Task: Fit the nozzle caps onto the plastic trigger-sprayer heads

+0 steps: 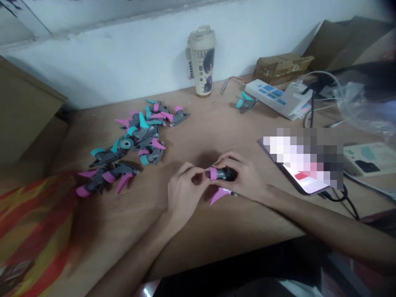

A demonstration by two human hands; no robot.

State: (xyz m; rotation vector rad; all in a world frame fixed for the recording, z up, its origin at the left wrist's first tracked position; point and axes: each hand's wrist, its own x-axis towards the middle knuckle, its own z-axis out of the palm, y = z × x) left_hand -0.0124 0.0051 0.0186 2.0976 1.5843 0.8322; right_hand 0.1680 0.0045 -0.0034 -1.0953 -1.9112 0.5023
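Note:
A grey trigger spray head [222, 174] with a pink nozzle and a pink trigger is held low over the front middle of the table. My right hand [243, 175] is closed around its grey body. At the pink nozzle end, my left hand [188, 185] pinches with thumb and forefinger; whether a small part sits between those fingertips is hidden. The pink trigger [221, 194] points down below my hands. Several similar spray heads [145, 134], grey with pink or teal parts, lie heaped to the left, and a single teal-and-grey spray head [246, 102] lies further back.
A coffee tumbler [202, 62] stands against the wall. To the right are a power strip [275, 99] with cables, a taped cardboard box [281, 68] and a lit phone [297, 165] with a blurred screen. A red-and-yellow striped bag [34, 231] fills the left front.

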